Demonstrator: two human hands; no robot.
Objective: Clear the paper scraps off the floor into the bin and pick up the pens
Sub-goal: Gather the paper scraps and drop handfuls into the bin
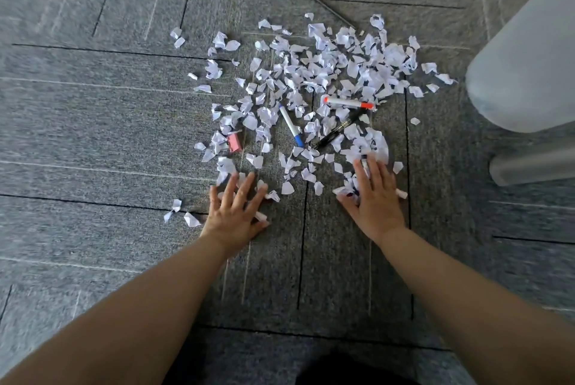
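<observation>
Several white paper scraps [314, 79] lie scattered over the grey carpet [93, 135]. Among them are a blue-capped marker [291, 126], a red-capped marker [348, 102], a black pen [340, 128] and, farther back, a thin dark pen [328, 7]. My left hand [235, 213] lies flat with fingers spread on the near left edge of the scraps. My right hand [375, 198] also lies flat, fingers straight, pressing on scraps at the near right edge. Neither hand holds anything.
A small pink eraser-like block [234, 142] sits at the left of the pile. A pale translucent bin [529, 57] stands at the right, with a pale cylinder [532, 165] lying below it. Bare carpet surrounds the pile on the left and near side.
</observation>
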